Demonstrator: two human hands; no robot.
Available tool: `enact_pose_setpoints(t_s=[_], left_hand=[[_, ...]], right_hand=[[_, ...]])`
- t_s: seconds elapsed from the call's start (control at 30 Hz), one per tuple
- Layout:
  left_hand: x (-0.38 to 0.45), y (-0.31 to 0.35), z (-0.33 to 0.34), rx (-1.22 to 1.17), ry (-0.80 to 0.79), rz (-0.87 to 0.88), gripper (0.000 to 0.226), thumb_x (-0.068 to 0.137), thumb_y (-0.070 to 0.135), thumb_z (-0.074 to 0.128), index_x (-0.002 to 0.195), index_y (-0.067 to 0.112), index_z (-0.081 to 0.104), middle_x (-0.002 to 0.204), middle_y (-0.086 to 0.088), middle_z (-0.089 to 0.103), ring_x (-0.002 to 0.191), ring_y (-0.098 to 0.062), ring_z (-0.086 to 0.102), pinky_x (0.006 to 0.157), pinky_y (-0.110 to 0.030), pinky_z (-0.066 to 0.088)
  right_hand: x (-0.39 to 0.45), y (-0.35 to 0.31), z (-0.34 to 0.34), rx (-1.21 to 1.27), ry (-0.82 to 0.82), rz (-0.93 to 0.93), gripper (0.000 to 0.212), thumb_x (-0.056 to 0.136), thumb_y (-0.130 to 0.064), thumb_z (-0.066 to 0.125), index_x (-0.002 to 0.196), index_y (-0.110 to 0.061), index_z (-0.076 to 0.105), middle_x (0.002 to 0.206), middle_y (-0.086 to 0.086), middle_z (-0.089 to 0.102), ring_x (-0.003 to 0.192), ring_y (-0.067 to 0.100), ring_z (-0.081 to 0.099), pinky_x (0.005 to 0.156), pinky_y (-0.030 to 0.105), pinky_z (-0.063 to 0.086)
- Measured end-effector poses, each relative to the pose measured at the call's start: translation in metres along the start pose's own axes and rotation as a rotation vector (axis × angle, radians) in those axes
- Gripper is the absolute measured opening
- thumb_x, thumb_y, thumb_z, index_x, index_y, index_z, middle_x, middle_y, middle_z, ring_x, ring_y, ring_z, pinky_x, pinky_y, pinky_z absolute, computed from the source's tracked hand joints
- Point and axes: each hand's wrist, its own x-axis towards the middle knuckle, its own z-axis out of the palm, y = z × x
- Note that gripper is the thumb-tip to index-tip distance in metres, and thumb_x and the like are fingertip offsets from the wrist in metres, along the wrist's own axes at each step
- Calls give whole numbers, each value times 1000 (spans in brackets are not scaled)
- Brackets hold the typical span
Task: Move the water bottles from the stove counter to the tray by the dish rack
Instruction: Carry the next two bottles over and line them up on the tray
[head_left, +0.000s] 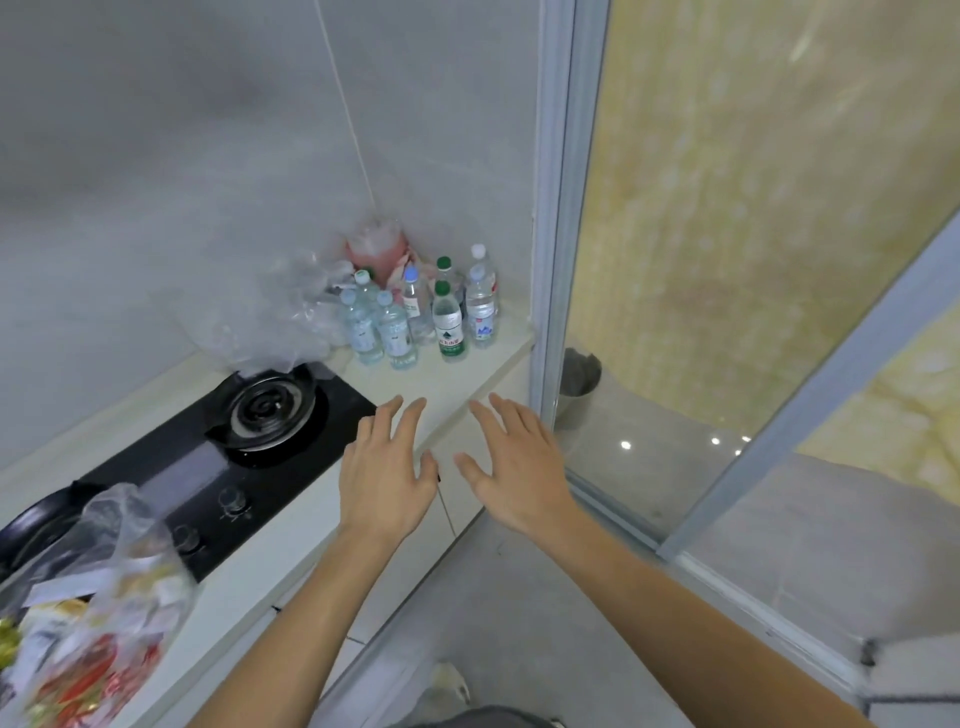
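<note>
A home kitchen — gas stove (223, 457) set in a tiled counter (441, 374).

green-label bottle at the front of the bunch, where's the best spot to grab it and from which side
Probably around the body at the label of the green-label bottle, coming from the front, the open counter side. It stands upright in the front row with neighbours close beside and behind, so only its front is free. Both hands, left hand and right hand, are open.

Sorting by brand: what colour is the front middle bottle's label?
Green, on the clear plastic water bottle with the green cap; head view.
</note>
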Motion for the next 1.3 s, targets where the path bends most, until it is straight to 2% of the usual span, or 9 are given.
enact_pose_setpoints(t_s=[0.1,0.2,0.3,0.5,0.63,0.8,1.0,1.2,1.3], left_hand=[[37,0,17,-5,16,8,71,82,1,67,150,19,52,140,-8,58,109,-31,55,77,-43,53],[77,0,37,-48,18,0,79,73,-16,60,146,15,56,124,-7,61,96,-29,53,66,-37,45],[125,0,64,-117,-4,-16,80,74,-22,53,145,16,56,113,-6,61,95,-29,55,62,-36,44],[226,-17,113,-193,-28,-42,77,73,-23,49,139,15,59,106,-8,61,96,-31,60,63,-47,53],[276,-37,128,-175,-39,-52,73,73,-15,56,141,14,57,117,-11,59,99,-35,60,60,-41,50],[312,-49,150,-192,-81,-133,76,82,11,70,153,16,44,137,-8,54,120,-34,56,77,-47,58],[355,-42,177,-332,-170,-371,93,86,37,79,162,25,26,152,-2,46,136,-31,50,95,-50,54],[392,-46,196,-404,-243,-555,76,72,46,84,137,37,45,131,5,58,117,-29,65,90,-50,59],[399,-49,203,-440,-241,-604,74,70,43,88,134,39,49,129,7,61,111,-25,64,90,-46,58]], right_hand=[[35,15,1,15,-4,-5,71,100,-56,51,163,-29,33,170,4,31,156,25,27,130,44,19],[76,33,3,-4,-4,-17,70,100,-55,52,163,-29,34,170,4,31,156,25,28,129,45,20],[122,54,6,-49,-29,-26,71,101,-56,50,164,-28,33,171,5,30,156,27,27,129,45,18],[228,93,17,-134,-79,-10,71,100,-57,50,162,-24,36,169,7,34,154,30,31,126,46,22],[293,109,22,-161,-106,0,74,99,-54,56,162,-23,33,167,6,35,153,30,32,125,46,25],[348,128,35,-149,-145,18,77,95,-51,62,158,-18,32,159,5,44,145,30,39,120,45,35],[406,157,49,-44,-234,77,85,93,-42,70,160,-17,24,151,7,48,139,33,45,111,51,45],[456,185,66,108,-337,43,85,85,-35,85,153,-20,38,150,6,53,137,33,50,115,49,43],[470,190,74,111,-390,19,78,83,-37,87,147,-22,45,144,4,59,131,31,55,108,44,47]])
